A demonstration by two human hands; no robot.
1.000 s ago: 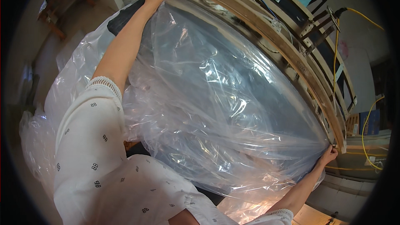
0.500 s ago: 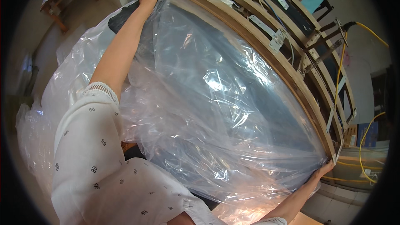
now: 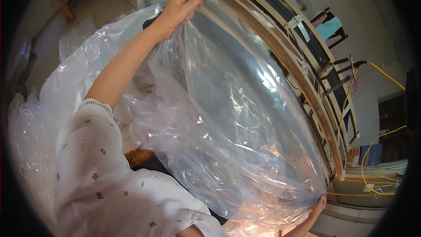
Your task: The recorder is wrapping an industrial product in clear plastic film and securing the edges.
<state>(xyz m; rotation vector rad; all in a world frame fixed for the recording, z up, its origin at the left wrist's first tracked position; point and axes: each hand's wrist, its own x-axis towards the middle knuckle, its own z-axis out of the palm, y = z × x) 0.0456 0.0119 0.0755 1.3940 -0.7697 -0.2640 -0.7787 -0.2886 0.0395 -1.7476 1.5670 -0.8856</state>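
A large sheet of clear plastic film [image 3: 237, 118] hangs in shiny folds across the middle, stretched between my two hands. My left hand [image 3: 182, 9] is closed on its upper edge, just left of the upper end of a wooden frame [image 3: 287, 57]. At the lower right, my right hand [image 3: 316, 210] grips the film's gathered edge below the frame's lower end; part of that hand is hidden. A gap shows between the film's edge and the frame's front rail. More bunched film [image 3: 87, 66] spreads to the left, behind my left forearm.
Metal hinge plates [image 3: 298, 23] sit on the frame, and a metal bracket [image 3: 340, 77] with a yellow cable [image 3: 386, 74] juts from its right side. A blue box [image 3: 372, 154] stands at the right. A wooden stool [image 3: 66, 0] is at the far left.
My left hand has come away from the frame's upper corner, rightward and down, with the film. My right hand has moved left and down. A gap has opened between film and frame.
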